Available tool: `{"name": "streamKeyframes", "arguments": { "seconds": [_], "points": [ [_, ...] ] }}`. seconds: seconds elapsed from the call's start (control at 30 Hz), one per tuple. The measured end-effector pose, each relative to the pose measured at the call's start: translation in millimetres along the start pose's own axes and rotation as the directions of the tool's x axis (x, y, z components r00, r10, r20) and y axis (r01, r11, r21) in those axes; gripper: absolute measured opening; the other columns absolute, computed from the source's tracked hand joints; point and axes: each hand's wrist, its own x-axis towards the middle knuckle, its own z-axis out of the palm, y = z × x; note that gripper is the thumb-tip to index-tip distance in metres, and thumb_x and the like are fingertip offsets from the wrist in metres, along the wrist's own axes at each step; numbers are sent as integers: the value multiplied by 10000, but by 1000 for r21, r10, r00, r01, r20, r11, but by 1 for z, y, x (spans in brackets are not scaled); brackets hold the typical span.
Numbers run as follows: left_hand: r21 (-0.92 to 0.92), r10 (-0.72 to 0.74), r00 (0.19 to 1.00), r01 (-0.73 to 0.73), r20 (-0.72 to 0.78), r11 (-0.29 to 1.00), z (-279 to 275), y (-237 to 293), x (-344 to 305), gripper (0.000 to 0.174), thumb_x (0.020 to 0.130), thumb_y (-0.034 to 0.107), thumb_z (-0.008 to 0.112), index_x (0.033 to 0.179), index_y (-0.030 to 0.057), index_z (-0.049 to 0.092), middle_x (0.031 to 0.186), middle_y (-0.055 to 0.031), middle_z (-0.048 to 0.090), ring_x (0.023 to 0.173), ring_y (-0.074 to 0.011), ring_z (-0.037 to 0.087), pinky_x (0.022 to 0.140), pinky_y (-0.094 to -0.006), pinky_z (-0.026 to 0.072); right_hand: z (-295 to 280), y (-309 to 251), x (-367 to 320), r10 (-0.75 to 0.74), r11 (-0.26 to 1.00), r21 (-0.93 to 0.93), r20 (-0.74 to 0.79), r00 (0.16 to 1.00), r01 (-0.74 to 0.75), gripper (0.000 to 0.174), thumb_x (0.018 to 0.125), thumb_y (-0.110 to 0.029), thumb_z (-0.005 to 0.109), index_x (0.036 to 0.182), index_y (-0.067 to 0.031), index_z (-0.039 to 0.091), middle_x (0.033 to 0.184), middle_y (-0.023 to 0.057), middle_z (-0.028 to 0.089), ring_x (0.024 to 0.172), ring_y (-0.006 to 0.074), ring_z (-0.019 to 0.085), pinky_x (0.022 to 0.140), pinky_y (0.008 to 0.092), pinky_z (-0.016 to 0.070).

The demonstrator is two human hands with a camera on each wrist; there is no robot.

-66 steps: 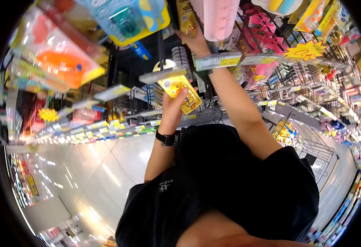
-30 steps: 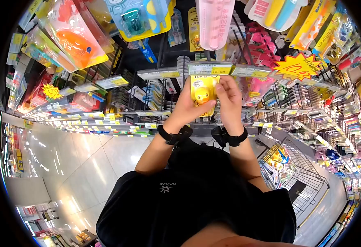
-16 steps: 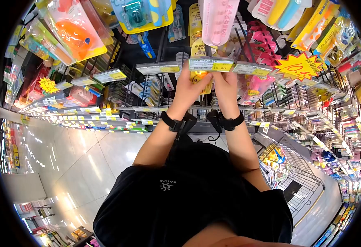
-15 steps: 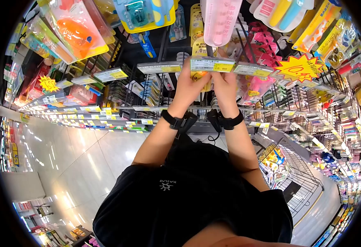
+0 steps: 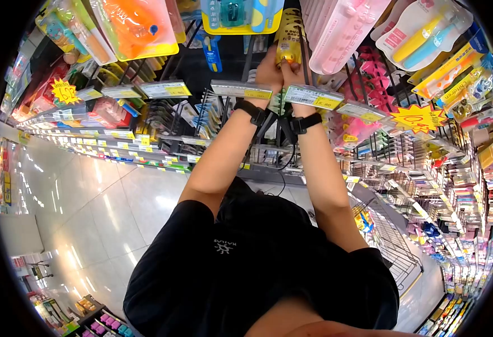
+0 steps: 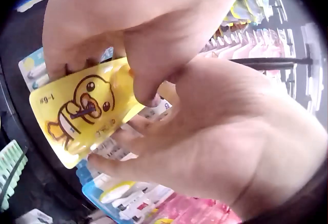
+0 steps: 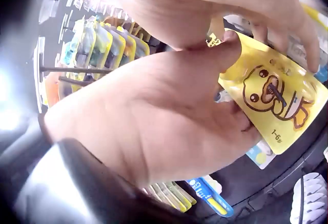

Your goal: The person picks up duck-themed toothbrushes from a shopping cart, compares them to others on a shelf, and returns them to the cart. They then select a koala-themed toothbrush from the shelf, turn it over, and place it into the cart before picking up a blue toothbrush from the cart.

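Note:
A yellow toothbrush pack [image 5: 287, 49] with a cartoon duck on it is held between both hands, inside the hanging rack behind the price labels. My left hand [image 5: 269, 73] pinches it, thumb on the front and fingers behind the card [image 7: 287, 93]. My right hand [image 5: 296, 80] grips it from the other side, its fingers along the edge of the card [image 6: 97, 113]; its thumb is largely hidden in the wrist views. In the left wrist view, the left hand [image 6: 148, 13] arches over the right hand [image 6: 205, 131].
A long pink pack [image 5: 347, 36] hangs right of the hands, a blue toothbrush pack [image 5: 213, 53] left. Price label holders [image 5: 317, 96] jut out below the hands, with rack hooks around. A wire shopping cart [image 5: 395, 247] stands at the lower right.
The right hand has come down from the upper rack and joined the left on the toothbrush pack. Both hands have since moved forward with it, past the price labels and deeper into the rack.

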Motion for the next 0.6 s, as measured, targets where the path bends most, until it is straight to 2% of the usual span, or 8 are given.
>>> {"name": "streamKeyframes", "arguments": {
  "seconds": [0.17, 0.2, 0.27, 0.3, 0.33, 0.43, 0.53, 0.6],
  "points": [
    [-81, -7, 1000, 7, 7, 997, -14, -15, -6, 842, 879, 87, 717, 1533, 34, 189, 1263, -210, 574, 1063, -283, 631, 917, -361, 501, 4, -32, 0, -289, 931, -265, -117, 950, 250, 244, 842, -119, 687, 1033, 30, 656, 919, 207, 696, 906, 399, 668, 837, 456, 515],
    [198, -79, 993, 96, -92, 976, -15, -38, -19, 793, 870, 42, 710, 1507, 25, 236, 1203, -186, 570, 1046, -247, 628, 896, -350, 510, 5, -31, 2, -293, 932, -258, -122, 948, 255, 244, 842, -119, 687, 1033, 30, 656, 919, 207, 696, 906, 399, 668, 837, 456, 515],
    [-40, -38, 999, 38, -12, 998, -39, -8, -55, 514, 911, 52, 659, 1360, 19, 412, 1134, -129, 577, 953, -152, 602, 829, -288, 516, 5, -23, 1, -302, 922, -289, -124, 945, 257, 251, 840, -106, 686, 1053, 24, 656, 952, 215, 691, 935, 390, 659, 847, 461, 506],
    [109, 116, 992, -121, 49, 987, -56, 26, -76, 344, 944, 55, 620, 1262, 10, 496, 1063, -76, 601, 911, -133, 604, 797, -275, 515, 1, -7, 5, -250, 908, -342, 20, 968, 241, 457, 905, -89, 617, 1345, 1, 530, 1183, 219, 645, 1088, 349, 624, 962, 422, 471],
    [-266, -186, 972, 219, 144, 939, -64, 34, -105, 187, 969, 54, 600, 1146, 14, 556, 983, -31, 610, 872, -105, 598, 776, -264, 506, -2, 1, 1, -222, 905, -360, 57, 973, 227, 446, 906, -88, 616, 1335, 3, 536, 1173, 217, 649, 1081, 347, 627, 958, 421, 473],
    [-176, -286, 868, 382, 406, 907, -111, 46, -192, 48, 974, 74, 625, 974, 44, 588, 886, 15, 586, 788, -64, 561, 695, -229, 470, -1, 7, -6, -224, 891, -400, 25, 974, 215, 413, 907, -85, 614, 1305, 7, 555, 1144, 209, 660, 1061, 341, 635, 947, 417, 479],
    [-40, -527, 826, 544, 201, 838, -156, 10, -297, 108, 977, 107, 630, 896, 59, 577, 712, 37, 527, 649, -48, 499, 583, -219, 402, -2, 9, -10, -239, 879, -423, 12, 971, 222, 380, 908, -83, 612, 1274, 12, 574, 1114, 202, 670, 1040, 335, 643, 935, 414, 484],
    [379, -520, 842, 534, -148, 756, -186, -16, -370, 220, 945, 147, 670, 812, 34, 536, 628, -13, 512, 589, -77, 475, 547, -269, 404, -9, 8, -16, -222, 880, -419, 56, 974, 225, 359, 909, -81, 610, 1254, 15, 586, 1094, 196, 677, 1026, 331, 648, 927, 411, 488]
  ]
}}
